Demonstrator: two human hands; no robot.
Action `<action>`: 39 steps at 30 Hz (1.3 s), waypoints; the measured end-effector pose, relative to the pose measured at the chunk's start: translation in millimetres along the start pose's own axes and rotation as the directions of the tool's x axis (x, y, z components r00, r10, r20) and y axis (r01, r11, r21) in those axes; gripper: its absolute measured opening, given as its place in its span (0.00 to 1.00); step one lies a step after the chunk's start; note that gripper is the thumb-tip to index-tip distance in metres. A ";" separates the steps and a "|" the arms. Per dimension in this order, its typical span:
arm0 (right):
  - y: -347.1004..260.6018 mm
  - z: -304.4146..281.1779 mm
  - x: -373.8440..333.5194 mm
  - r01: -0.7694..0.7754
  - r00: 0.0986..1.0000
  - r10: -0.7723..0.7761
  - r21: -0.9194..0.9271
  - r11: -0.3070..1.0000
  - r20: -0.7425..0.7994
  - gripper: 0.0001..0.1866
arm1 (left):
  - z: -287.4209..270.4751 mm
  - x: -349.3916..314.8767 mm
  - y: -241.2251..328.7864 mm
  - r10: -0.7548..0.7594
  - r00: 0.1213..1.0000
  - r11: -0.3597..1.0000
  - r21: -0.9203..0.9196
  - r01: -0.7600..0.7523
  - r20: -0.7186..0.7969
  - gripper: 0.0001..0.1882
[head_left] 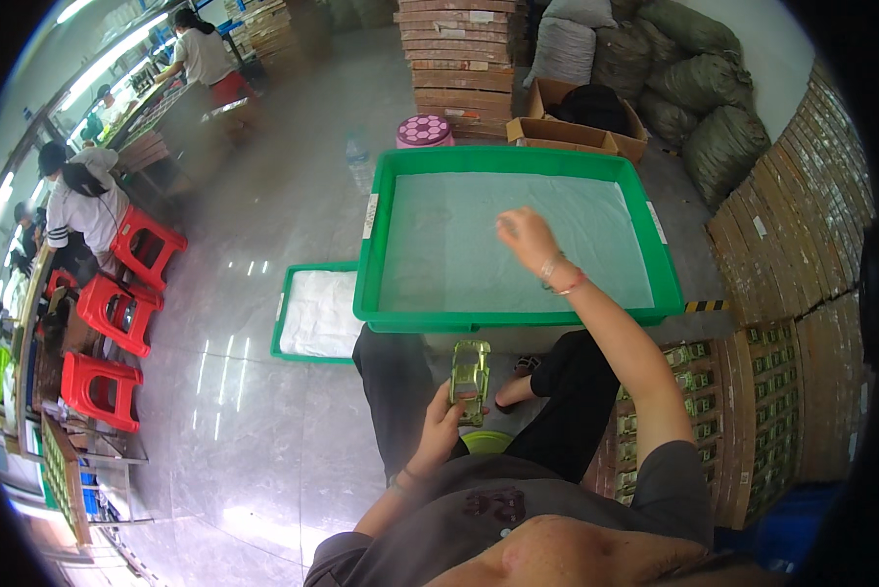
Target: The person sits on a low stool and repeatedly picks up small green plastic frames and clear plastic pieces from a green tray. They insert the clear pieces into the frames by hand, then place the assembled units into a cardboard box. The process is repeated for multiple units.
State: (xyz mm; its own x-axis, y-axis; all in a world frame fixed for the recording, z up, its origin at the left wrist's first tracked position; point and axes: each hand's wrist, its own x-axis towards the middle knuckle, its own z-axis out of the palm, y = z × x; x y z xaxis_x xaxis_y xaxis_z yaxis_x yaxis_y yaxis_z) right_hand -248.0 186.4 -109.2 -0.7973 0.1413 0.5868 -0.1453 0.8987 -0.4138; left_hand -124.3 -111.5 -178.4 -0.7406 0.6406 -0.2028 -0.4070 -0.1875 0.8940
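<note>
My left hand (443,419) is closed round the lower end of a translucent yellow-green plastic frame (470,370), shaped like a toy car body with openings through it. It is held upright above my lap, just in front of the green tray's near edge. My right hand (528,238) is over the right half of the large green tray (518,319), its fingers curled together. Whatever they hold, if anything, is too small or hidden to see. A pale sheet (439,245) lines the tray's bottom.
A smaller green tray (281,311) with white lining sits to the left. At right, cardboard trays (723,421) hold several green pieces, beside stacked cartons (792,215). Behind are a pink stool (425,130), an open box (562,135) and sacks (723,147). Red stools (102,391) and people line a left bench.
</note>
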 end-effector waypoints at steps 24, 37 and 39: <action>-122.4 -56.9 -159.3 -0.034 0.999 0.035 0.067 0.997 -0.020 0.09 | 30.2 1.0 -3.7 0.006 0.998 0.999 0.049 -0.009 0.056 0.35; -102.3 -43.7 -165.0 -0.423 0.899 0.314 0.423 0.801 0.305 0.07 | 34.0 -1.2 -8.4 -0.033 0.995 0.996 0.080 0.026 0.089 0.35; -105.9 -35.9 -166.6 -0.144 0.989 0.134 0.226 0.964 0.059 0.07 | 35.0 -0.3 -8.1 -0.023 0.995 0.997 0.078 0.016 0.092 0.35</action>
State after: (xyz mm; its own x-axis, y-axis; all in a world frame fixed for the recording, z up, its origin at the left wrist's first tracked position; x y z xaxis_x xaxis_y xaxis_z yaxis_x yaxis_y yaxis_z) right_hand -78.8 82.5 -138.1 -0.8427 0.2358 0.4840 -0.1573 0.7519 -0.6402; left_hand -102.1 -84.1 -171.6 -0.6784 0.7108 -0.1859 -0.3757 -0.1182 0.9192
